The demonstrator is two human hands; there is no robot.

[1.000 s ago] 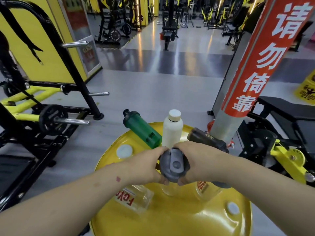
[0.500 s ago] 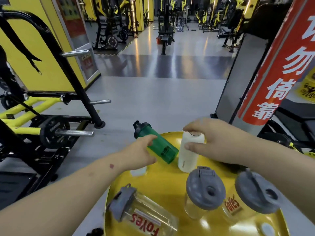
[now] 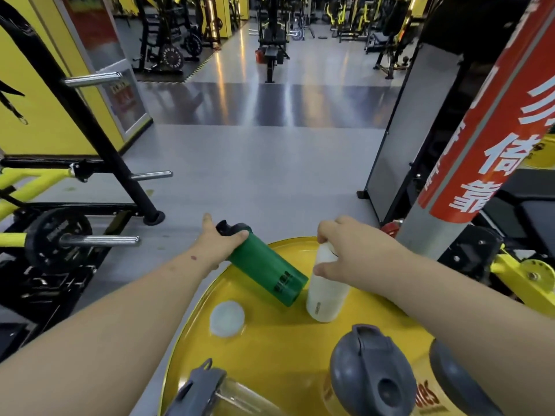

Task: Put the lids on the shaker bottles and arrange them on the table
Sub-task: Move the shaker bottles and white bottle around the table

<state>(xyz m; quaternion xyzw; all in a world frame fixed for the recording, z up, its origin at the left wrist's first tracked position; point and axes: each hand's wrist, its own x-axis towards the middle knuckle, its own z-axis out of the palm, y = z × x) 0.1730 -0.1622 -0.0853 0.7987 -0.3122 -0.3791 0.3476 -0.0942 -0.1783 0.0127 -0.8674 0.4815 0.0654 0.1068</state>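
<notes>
Gym floor behind, yellow table (image 3: 270,349) below: both hands have left the lidded clear shakers; left hand (image 3: 220,246) now clamps the tilted green bottle (image 3: 264,267), right hand (image 3: 345,250) the upright white bottle (image 3: 326,291)—arranging begins.

Both my hands on bottles at the round yellow tabletop (image 3: 270,349).

My left hand (image 3: 219,244) grips the black-capped neck of the tilted green plastic shaker bottle (image 3: 267,270); my right hand (image 3: 345,250) wraps the top of the upright white bottle (image 3: 326,295). A clear shaker with a grey lid (image 3: 369,382) stands nearer, another clear shaker (image 3: 216,394) lies on its side, beside a white round cap (image 3: 227,318).
</notes>
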